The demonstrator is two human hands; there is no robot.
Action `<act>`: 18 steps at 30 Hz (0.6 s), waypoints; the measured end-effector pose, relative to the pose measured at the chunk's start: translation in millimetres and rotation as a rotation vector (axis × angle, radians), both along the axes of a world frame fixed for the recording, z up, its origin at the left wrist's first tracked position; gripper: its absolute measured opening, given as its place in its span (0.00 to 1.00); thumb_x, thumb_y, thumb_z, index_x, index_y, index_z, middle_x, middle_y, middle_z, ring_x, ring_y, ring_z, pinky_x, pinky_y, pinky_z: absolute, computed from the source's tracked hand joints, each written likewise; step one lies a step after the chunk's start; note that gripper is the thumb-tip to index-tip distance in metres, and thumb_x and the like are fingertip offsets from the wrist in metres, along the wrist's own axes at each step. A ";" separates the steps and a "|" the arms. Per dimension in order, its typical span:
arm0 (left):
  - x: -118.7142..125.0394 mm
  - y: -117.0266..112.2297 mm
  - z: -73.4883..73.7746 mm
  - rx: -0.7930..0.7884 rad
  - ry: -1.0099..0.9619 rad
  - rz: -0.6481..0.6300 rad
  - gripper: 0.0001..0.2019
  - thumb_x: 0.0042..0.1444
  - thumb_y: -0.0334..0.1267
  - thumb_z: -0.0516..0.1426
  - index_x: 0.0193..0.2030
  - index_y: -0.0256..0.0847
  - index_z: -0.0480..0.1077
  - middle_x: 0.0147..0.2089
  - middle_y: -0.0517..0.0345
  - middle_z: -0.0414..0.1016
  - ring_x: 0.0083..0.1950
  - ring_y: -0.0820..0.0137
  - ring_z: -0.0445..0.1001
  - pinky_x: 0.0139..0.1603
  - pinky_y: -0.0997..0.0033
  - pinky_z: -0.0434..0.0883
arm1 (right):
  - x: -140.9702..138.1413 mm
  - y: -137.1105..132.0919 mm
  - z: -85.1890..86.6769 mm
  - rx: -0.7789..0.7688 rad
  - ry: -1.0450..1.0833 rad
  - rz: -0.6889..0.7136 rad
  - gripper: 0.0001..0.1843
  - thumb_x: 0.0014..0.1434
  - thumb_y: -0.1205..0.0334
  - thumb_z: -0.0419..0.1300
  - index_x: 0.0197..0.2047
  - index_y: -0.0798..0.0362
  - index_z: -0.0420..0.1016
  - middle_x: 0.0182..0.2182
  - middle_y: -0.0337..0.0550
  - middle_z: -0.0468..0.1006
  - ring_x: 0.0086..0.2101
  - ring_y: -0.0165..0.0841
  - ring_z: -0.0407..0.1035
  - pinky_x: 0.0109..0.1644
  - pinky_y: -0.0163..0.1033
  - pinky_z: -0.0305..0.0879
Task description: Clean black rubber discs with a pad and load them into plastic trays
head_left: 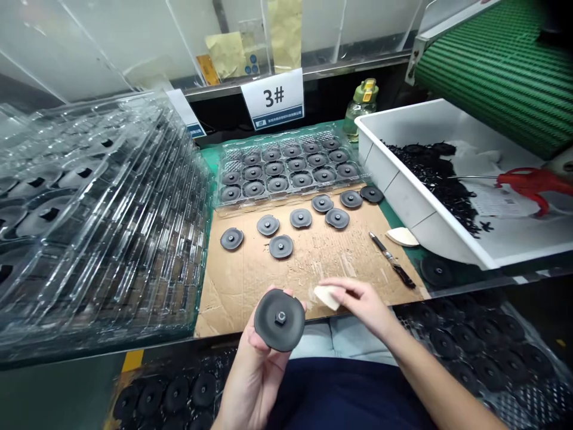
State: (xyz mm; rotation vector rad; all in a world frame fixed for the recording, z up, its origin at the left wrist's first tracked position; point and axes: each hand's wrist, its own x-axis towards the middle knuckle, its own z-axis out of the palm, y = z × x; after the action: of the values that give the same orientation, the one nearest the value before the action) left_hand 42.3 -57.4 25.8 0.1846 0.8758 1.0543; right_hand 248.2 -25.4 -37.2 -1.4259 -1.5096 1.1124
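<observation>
My left hand is closed around a dark grey rubber disc with a small square hub at its centre, held flat-face up just below the table's front edge. My right hand pinches a small cream-coloured wedge-shaped piece right beside the disc's upper right rim. Several similar discs lie loose on a scratched cardboard mat ahead of both hands. Behind the mat, a clear blister tray holds several more discs in its pockets.
A tall stack of empty clear trays fills the left. A white bin with black scraps and red-handled scissors stands at right. A small knife and another cream wedge lie near it. Trays of discs sit below the table.
</observation>
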 end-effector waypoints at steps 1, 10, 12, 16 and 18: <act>-0.9 -0.3 0.8 0.002 -0.012 0.001 0.28 0.35 0.50 0.69 0.48 0.50 0.77 0.53 0.58 0.78 0.51 0.62 0.77 0.57 0.70 0.70 | 1.0 -3.2 -5.5 -0.007 -0.032 -0.007 0.12 0.57 0.59 0.57 0.39 0.51 0.81 0.34 0.46 0.83 0.36 0.38 0.76 0.39 0.42 0.71; -3.3 -5.2 -12.1 0.062 0.017 -0.037 0.31 0.39 0.49 0.69 0.53 0.48 0.73 0.57 0.53 0.75 0.61 0.57 0.69 0.59 0.66 0.69 | -60.9 -19.3 100.7 0.567 -0.087 0.025 0.14 0.63 0.67 0.52 0.49 0.60 0.75 0.36 0.47 0.81 0.33 0.32 0.73 0.38 0.37 0.68; -8.6 -5.7 -14.6 0.027 0.032 -0.024 0.28 0.40 0.46 0.69 0.51 0.52 0.74 0.55 0.57 0.76 0.58 0.58 0.72 0.57 0.66 0.71 | -70.7 -20.5 113.9 0.568 -0.074 0.198 0.13 0.63 0.70 0.52 0.46 0.61 0.75 0.33 0.44 0.81 0.31 0.29 0.72 0.37 0.35 0.66; -14.4 -5.4 -13.7 0.037 0.033 -0.008 0.30 0.32 0.45 0.72 0.48 0.52 0.76 0.53 0.59 0.78 0.54 0.61 0.75 0.52 0.70 0.73 | -78.5 -15.3 117.1 0.443 -0.116 0.315 0.11 0.62 0.71 0.53 0.41 0.57 0.77 0.30 0.39 0.80 0.28 0.27 0.70 0.33 0.33 0.63; -13.8 -4.7 -9.2 0.036 0.007 -0.063 0.29 0.31 0.44 0.72 0.45 0.48 0.77 0.51 0.57 0.79 0.55 0.61 0.74 0.54 0.71 0.72 | -81.0 -12.4 115.0 0.584 -0.169 0.173 0.12 0.63 0.70 0.50 0.42 0.60 0.75 0.29 0.42 0.79 0.28 0.29 0.69 0.34 0.36 0.62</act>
State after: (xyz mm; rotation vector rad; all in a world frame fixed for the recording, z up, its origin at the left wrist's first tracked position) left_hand 28.5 -62.1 16.6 0.2446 0.8532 1.0115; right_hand 167.3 -37.8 77.8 -1.0124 -1.9071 0.5738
